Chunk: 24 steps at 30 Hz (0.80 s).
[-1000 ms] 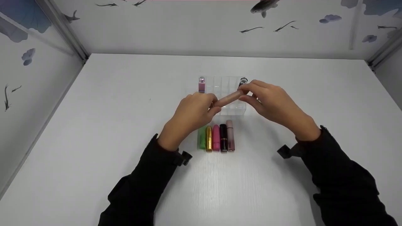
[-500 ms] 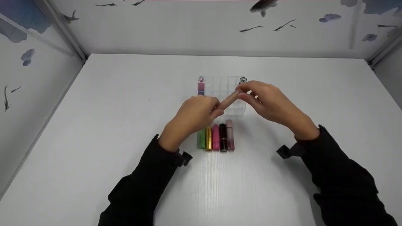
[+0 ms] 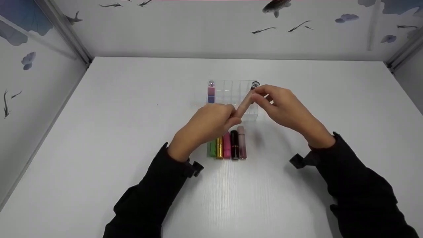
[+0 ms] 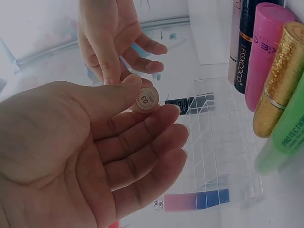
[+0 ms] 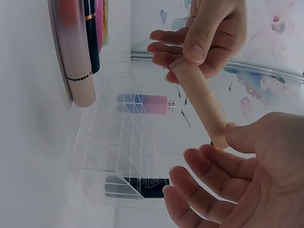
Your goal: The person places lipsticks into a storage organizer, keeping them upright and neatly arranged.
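Note:
Both hands hold a beige lipstick (image 3: pixel 244 106) above the front right of a clear compartment organizer (image 3: pixel 232 85). My left hand (image 3: pixel 214 119) pinches its nearer end between thumb and fingers. At the far end, the thumb and fingertips of my right hand (image 3: pixel 283 104) grip it. In the left wrist view, a round end label reading 03 (image 4: pixel 146 99) faces the camera. The right wrist view shows the lipstick's full length slanting between the two hands. A pink-and-blue tube (image 3: pixel 211 93) stands in the organizer's back left compartment, a black tube (image 3: pixel 255 85) at its back right.
Before the organizer, a row lies on the white table (image 3: pixel 132 99): a green tube (image 3: pixel 211 150), a gold tube (image 3: pixel 219 148), a pink tube (image 3: pixel 226 147), a black lipstick (image 3: pixel 234 145) and a pale-capped lip gloss (image 3: pixel 242 143). White printed panels (image 3: pixel 198 29) border the table.
The lipstick has swung to a steeper slant. My left hand has shifted right and slightly nearer, uncovering more of the pink-and-blue tube; my right hand has barely moved.

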Motion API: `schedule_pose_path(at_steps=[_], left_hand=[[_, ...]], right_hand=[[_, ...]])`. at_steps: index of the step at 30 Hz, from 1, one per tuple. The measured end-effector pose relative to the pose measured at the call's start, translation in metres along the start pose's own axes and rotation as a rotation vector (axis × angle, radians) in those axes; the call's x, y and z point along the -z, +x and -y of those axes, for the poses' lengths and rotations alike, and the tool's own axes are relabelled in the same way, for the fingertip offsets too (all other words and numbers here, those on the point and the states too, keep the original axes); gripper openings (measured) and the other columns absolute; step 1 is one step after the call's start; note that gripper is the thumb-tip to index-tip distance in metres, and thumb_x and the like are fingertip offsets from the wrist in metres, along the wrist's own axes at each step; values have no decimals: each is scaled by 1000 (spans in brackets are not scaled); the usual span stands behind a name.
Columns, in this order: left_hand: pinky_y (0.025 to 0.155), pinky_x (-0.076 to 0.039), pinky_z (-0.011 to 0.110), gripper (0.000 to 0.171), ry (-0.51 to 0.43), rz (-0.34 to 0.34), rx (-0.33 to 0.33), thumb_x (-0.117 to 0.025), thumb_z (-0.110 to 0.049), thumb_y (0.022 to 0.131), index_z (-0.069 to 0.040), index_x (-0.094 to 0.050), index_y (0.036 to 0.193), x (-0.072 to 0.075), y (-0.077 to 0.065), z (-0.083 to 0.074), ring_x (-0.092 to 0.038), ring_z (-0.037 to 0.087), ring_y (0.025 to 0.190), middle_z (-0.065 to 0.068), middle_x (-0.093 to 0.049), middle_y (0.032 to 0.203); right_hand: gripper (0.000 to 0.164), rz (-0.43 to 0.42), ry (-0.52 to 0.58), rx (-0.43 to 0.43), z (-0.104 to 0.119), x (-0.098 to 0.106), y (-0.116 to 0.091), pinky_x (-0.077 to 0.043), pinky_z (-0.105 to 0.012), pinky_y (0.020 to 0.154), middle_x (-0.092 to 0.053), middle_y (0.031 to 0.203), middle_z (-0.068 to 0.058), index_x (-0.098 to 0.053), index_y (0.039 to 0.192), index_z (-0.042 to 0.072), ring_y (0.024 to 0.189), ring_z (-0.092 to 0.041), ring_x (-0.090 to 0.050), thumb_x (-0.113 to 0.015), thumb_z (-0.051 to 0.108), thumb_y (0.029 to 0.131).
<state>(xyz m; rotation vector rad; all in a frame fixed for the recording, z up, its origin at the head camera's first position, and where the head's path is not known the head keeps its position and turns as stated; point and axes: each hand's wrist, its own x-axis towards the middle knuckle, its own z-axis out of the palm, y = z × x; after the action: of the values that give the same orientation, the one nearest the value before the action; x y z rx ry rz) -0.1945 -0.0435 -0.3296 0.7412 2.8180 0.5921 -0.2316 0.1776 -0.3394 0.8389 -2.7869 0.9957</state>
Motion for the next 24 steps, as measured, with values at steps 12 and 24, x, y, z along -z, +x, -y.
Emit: schedule_pose_path(at_steps=[12,24], left_hand=[[55,-39,23,30,-89,76,-34,-50,-42,96,-14,-58,91,-7,-1,-6,-50,11,62,-2,-56,71],[53,-37,23,29,-90,83,-39,-50,-41,96,-14,-59,87,-10,1,-7,-47,9,59,-4,-54,69]], right_hand=[[39,17,32,-2,3,-1,1,-49,-30,69,-68,102,1,-63,114,12,85,-17,-64,-45,43,97],[41,36,76,-31,5,-3,1,-49,-34,74,-68,101,1,-62,115,13,86,-14,-64,-46,45,96]])
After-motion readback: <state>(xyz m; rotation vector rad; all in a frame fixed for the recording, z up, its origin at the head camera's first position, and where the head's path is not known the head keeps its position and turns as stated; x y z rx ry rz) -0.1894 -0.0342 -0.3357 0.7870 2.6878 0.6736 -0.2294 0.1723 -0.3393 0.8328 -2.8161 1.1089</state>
